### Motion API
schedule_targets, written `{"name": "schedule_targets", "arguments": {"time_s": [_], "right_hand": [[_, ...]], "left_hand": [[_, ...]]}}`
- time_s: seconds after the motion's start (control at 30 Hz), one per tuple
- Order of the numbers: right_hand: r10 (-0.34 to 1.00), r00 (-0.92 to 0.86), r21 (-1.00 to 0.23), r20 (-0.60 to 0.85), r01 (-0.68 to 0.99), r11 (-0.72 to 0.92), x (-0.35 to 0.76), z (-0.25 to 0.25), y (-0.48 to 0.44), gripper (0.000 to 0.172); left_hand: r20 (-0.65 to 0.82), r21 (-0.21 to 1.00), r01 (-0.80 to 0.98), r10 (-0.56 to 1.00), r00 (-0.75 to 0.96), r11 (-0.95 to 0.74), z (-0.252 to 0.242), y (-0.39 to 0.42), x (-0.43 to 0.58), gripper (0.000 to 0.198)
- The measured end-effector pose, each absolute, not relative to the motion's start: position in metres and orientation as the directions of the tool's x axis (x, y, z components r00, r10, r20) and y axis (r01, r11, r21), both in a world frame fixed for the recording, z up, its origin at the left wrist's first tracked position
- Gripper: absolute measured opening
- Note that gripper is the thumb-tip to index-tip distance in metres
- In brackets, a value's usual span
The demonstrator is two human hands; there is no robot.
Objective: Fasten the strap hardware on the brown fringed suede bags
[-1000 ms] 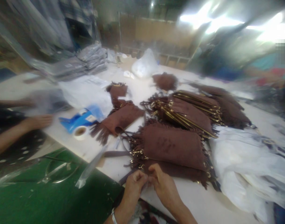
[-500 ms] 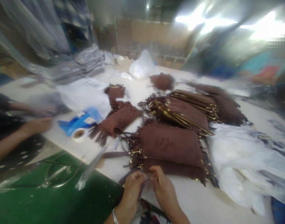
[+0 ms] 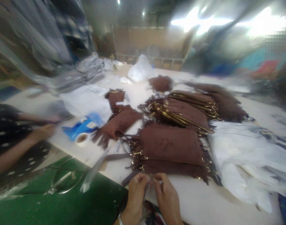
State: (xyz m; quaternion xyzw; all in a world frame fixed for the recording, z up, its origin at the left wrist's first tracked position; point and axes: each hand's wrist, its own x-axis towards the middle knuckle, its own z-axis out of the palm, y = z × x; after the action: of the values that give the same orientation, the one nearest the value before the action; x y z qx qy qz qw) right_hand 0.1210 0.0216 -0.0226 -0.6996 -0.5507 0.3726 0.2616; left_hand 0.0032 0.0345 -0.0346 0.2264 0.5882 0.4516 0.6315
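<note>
My left hand (image 3: 135,191) and right hand (image 3: 168,197) pinch a thin strip (image 3: 148,187), bottom centre. Brown fringed bag (image 3: 168,145) just above them, long axis left-right

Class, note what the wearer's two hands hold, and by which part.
Left hand and right hand pinch a small thin piece between them, before the brown fringed bags; blur hides what it is.
</note>
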Motion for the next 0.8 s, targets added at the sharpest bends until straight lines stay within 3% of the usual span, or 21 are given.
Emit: {"name": "schedule_targets", "arguments": {"time_s": [0.1,0.3,0.5,0.7,0.8], "right_hand": [[0.969,0.119,-0.842,-0.216,0.480,-0.246,0.122,-0.028,0.015,0.029],[0.921,0.103,-0.919,-0.376,0.088,-0.385,0.117,-0.042,0.020,0.036],[0.815,-0.026,-0.775,-0.578,-0.295,-0.559,0.116,-0.046,0.027,0.050],[0.822,-0.106,-0.761,-0.560,-0.325,-0.561,0.116,-0.048,0.029,0.053],[0.821,-0.106,-0.764,-0.561,-0.315,-0.563,0.118,-0.049,0.033,0.053]], "left_hand": [[-0.514,0.853,-0.197,0.844,-0.152,0.483,-0.037,0.032,0.004,0.023],[-0.416,0.902,0.010,0.874,-0.251,0.432,-0.041,0.030,0.004,0.024],[-0.453,0.892,-0.101,0.862,-0.229,0.441,-0.032,0.030,0.004,0.021],[-0.502,0.864,-0.197,0.828,-0.251,0.464,-0.028,0.033,0.003,0.019],[-0.603,0.790,-0.305,0.761,-0.237,0.531,-0.030,0.033,0.002,0.019]]}}
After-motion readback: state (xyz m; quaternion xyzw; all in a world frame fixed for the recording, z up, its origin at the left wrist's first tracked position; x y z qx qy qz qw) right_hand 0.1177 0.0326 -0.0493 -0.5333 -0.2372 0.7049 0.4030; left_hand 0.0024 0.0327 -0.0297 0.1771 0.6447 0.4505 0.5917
